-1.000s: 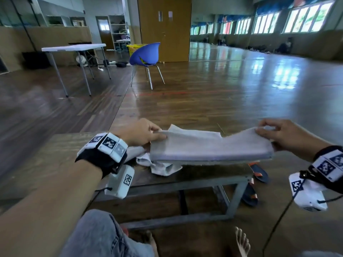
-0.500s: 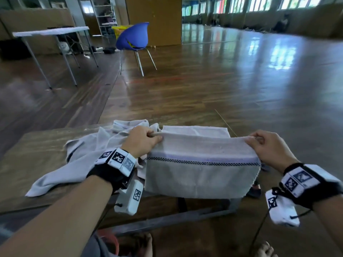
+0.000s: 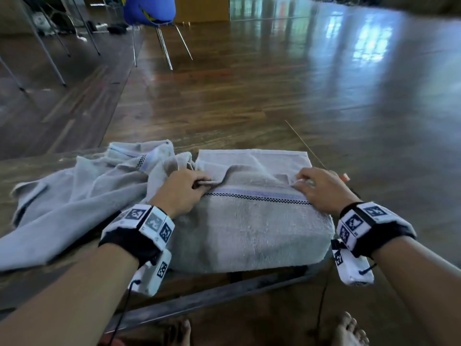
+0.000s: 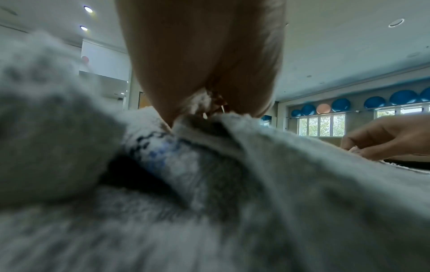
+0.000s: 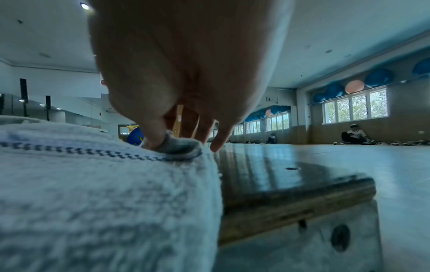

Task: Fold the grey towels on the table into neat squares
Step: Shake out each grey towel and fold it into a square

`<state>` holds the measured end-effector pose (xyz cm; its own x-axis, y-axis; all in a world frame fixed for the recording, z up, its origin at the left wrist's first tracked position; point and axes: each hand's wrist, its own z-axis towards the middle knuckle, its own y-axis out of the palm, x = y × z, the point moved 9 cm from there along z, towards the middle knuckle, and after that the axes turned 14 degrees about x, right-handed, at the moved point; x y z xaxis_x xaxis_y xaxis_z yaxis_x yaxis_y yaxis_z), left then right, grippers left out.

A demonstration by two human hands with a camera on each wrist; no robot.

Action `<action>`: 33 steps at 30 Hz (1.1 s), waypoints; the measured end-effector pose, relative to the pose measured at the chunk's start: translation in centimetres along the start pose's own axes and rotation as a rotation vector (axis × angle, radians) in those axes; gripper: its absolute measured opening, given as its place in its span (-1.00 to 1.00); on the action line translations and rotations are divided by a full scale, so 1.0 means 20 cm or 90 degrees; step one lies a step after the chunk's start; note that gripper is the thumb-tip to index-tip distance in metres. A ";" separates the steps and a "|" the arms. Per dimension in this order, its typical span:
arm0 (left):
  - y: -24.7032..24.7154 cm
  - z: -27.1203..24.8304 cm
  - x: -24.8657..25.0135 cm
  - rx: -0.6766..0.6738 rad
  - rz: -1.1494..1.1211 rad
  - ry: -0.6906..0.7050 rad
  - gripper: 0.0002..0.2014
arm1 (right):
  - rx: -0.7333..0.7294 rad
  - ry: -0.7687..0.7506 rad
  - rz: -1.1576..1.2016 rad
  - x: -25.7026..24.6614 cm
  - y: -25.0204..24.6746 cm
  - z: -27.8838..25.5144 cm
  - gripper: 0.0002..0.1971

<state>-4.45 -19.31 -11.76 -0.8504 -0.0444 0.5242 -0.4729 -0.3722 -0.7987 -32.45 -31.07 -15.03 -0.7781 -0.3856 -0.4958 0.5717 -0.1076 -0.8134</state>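
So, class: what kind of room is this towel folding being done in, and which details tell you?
Probably a gym or dance studio: a wide polished wooden floor, blue exercise balls stored above the windows, and what look like wall mirrors. It is not a home or laundry.

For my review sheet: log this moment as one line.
fold underway | left hand pinches striped grey towel corner | right hand pinches other corner | crumpled grey towel waiting

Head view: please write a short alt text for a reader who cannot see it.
Two bare hands, left hand and right hand, each pinch an edge of a partly folded grey towel on a low wooden table. A crumpled grey towel lies at its left; a blue chair stands behind.
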 end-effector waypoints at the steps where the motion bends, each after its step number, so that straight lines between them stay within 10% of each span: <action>1: -0.02 0.00 0.00 0.012 0.001 0.008 -0.85 | 0.003 0.009 -0.007 0.01 0.00 0.00 -0.84; 14: -0.04 -0.03 0.05 -0.017 0.002 -0.043 -0.89 | -0.045 -0.027 -0.029 -0.03 -0.08 -0.14 -0.83; 24: -0.10 0.00 0.14 0.061 0.027 -0.082 -0.76 | 0.100 0.020 0.026 -0.01 -0.24 -0.07 -0.92; 29: -0.25 0.10 0.11 0.258 -0.106 -0.155 -0.63 | 0.222 0.157 0.061 0.11 -0.34 0.04 -0.87; 33: -0.21 0.14 0.07 0.231 -0.074 -0.180 -0.66 | 0.102 0.118 0.003 0.09 -0.18 0.13 -0.90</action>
<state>-3.09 -20.35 -6.85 -0.6766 -0.2157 0.7041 -0.4071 -0.6872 -0.6017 -35.26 -33.73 -12.25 -0.8016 -0.2131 -0.5586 0.5976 -0.2567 -0.7596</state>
